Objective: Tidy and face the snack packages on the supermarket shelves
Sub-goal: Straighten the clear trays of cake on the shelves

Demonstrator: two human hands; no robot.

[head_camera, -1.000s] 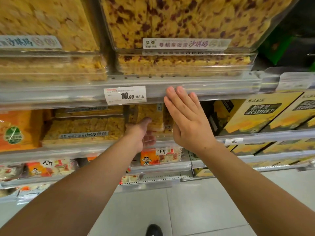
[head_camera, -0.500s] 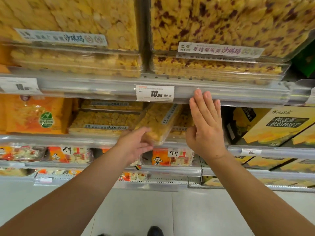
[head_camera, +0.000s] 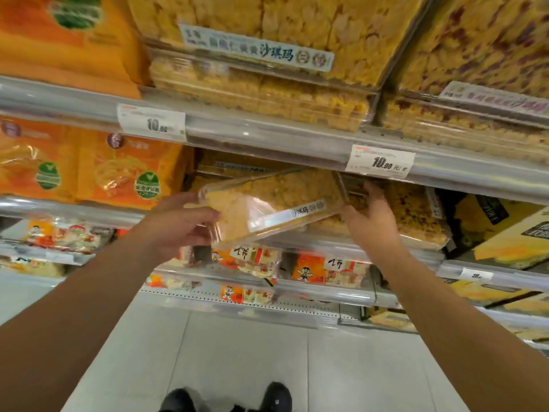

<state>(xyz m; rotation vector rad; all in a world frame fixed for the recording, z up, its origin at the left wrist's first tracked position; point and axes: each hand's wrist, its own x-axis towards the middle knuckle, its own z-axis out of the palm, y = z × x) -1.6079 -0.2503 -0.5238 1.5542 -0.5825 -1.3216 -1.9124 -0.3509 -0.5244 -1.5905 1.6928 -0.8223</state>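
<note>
Left hand grips tilted clear snack box by its near corner, right hand curls round far end; shelf rail just above, orange bags leftward.

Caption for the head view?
Left hand grips a tilted clear snack box at the shelf; right hand steadies its far end.
</note>
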